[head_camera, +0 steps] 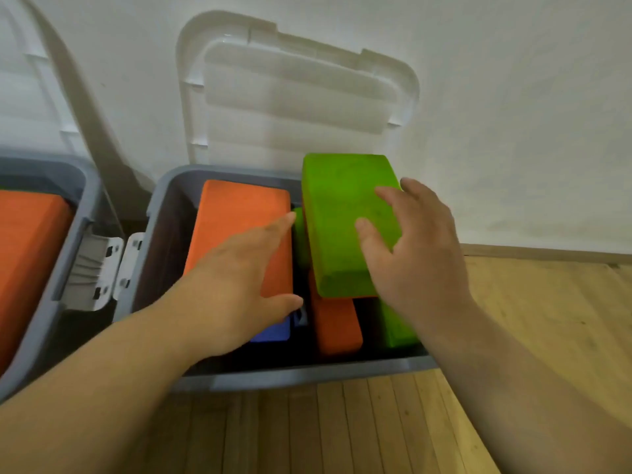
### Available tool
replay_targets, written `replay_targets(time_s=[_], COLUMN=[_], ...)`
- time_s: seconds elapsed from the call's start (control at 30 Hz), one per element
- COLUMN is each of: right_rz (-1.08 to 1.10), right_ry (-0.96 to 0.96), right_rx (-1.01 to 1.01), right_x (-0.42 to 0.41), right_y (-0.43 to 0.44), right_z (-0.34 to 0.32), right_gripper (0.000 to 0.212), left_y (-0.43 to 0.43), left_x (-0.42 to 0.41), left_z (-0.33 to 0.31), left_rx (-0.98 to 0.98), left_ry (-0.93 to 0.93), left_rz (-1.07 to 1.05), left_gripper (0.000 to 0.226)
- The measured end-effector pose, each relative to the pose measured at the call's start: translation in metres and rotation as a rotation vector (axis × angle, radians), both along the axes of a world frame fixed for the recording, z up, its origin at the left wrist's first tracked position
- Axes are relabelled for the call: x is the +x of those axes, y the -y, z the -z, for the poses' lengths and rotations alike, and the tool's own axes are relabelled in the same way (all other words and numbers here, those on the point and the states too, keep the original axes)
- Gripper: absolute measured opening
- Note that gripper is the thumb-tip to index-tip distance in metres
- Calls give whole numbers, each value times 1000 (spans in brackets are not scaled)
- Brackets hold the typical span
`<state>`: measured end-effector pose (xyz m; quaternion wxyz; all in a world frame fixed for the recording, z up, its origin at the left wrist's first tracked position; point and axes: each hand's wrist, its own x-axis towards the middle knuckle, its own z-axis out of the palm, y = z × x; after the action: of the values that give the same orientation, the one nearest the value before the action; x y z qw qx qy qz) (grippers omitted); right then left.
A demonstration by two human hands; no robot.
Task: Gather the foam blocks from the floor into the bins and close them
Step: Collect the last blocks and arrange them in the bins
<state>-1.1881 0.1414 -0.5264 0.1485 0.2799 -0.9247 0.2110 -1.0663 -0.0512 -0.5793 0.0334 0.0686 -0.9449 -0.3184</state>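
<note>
A grey bin [301,372] stands open against the wall, its white lid [294,97] leaning upright behind it. Inside lie an orange foam block [239,217], a green foam block [342,220] on top at the right, a second orange block [337,326], a blue block [272,333] and more green foam [396,326]. My left hand [239,278] rests flat on the orange block with straight fingers. My right hand [413,244] lies with spread fingers on the top green block, which sits tilted above the others.
A second grey bin [68,241] stands at the left with an orange block [27,261] in it and its lid [30,80] raised. White latches [102,271] hang between the two bins. Wooden floor [376,425] lies in front and to the right.
</note>
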Motion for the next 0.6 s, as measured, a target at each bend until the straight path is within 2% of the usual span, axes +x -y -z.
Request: replay_targets(time_s=[0.07, 0.1, 0.17, 0.23, 0.43, 0.5, 0.6], right_rz=[-171, -262, -383, -416, -155, -93, -15], right_ry=[-76, -56, 75, 186, 568, 643, 720], right_rx=[-138, -180, -199, -111, 429, 440, 283], right_x=[16, 27, 47, 59, 67, 68, 61], right_y=[18, 29, 48, 63, 87, 97, 106], right_z=[0, 3, 12, 25, 57, 66, 76], right_gripper=[42, 37, 32, 35, 79, 85, 93], left_y=[23, 34, 53, 67, 85, 86, 81], left_x=[15, 24, 39, 53, 74, 75, 75], left_z=[-1, -2, -4, -6, 3, 9, 15], left_rx=[-19, -42, -83, -97, -130, -112, -107], left_ry=[14, 35, 93, 142, 284, 322, 350], left_rz=[-90, -128, -183, -210, -229, -192, -130], left_gripper=[115, 117, 119, 115, 105, 101, 99])
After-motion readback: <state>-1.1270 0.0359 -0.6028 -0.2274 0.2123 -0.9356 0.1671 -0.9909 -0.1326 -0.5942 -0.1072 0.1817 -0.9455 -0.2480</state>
